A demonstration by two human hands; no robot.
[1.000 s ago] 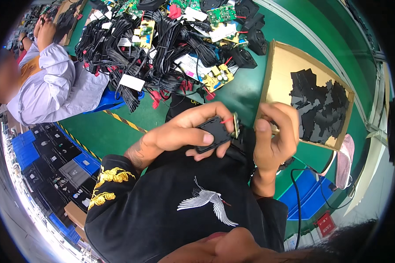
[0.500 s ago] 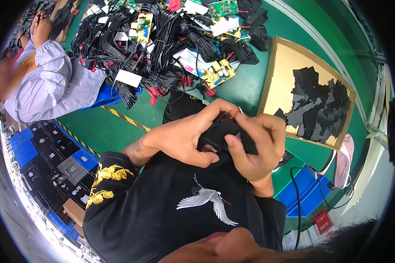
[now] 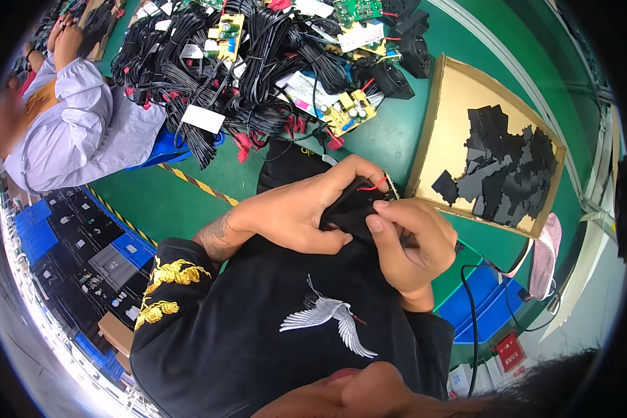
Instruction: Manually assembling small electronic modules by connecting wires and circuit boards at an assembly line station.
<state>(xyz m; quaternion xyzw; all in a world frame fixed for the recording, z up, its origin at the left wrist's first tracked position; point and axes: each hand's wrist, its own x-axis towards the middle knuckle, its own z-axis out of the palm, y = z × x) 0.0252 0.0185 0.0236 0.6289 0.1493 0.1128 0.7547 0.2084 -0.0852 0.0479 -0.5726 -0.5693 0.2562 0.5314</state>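
Observation:
My left hand (image 3: pixel 292 217) is wrapped around a black plastic housing (image 3: pixel 350 211) in front of my chest. A short red wire (image 3: pixel 375 187) runs from the housing to a small circuit board (image 3: pixel 391 185), seen nearly edge-on above my right fingers. The thumb and forefinger of my right hand (image 3: pixel 421 245) are pinched together at the housing's right side. What they grip there, if anything, is hidden. Beyond my hands lies a pile of bundled black cables (image 3: pixel 258 63), with a yellow circuit board (image 3: pixel 347 113) and several black housings (image 3: pixel 391 81) at its right.
On the right, a cardboard tray (image 3: pixel 425 150) holds many flat black pieces (image 3: pixel 512 164). A blue bin (image 3: pixel 484 306) sits below it, with a black cord (image 3: pixel 471 313) across. At the left, a co-worker in a pale sleeve (image 3: pixel 83 104) is seated by the green table (image 3: pixel 390 132).
My right thumb has come off the housing's face and now meets the forefinger at its right side. The small circuit board has swung into view beside the housing.

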